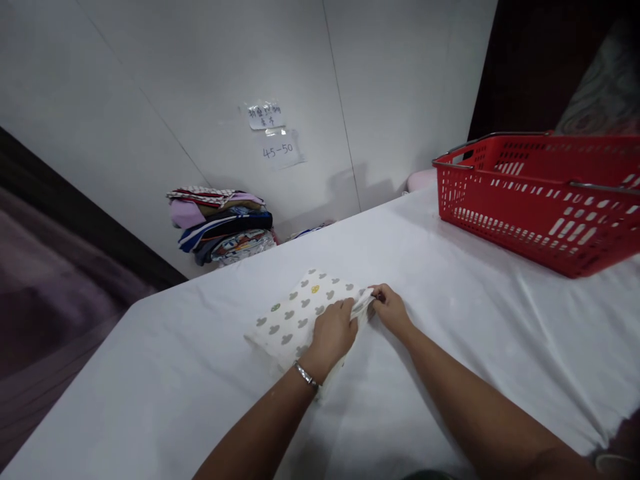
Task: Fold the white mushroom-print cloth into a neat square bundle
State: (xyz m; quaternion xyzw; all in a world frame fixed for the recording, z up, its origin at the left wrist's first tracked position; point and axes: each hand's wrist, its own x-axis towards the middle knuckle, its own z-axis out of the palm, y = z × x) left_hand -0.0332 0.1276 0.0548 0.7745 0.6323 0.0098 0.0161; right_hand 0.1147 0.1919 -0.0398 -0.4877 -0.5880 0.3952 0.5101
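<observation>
A folded white cloth (290,317) lies on the white-covered table, printed with grey mouse-head shapes and a few yellow and green ones. Whether it is a garment I cannot tell. My left hand (334,333), with a silver bracelet at the wrist, rests over the cloth's right part, its fingers curled onto the fabric near the right edge. At that edge my right hand (393,310) pinches a corner of the cloth between thumb and fingers. The layers there are gathered and slightly lifted. Part of the cloth's near side is hidden under my left hand and forearm.
A red plastic basket (510,200) with metal handles stands on the table (425,400) at the right. Beyond the far edge is a stack of folded clothes (225,223) against the pale wall. Two paper notes (283,148) are taped above, one reading 45-50.
</observation>
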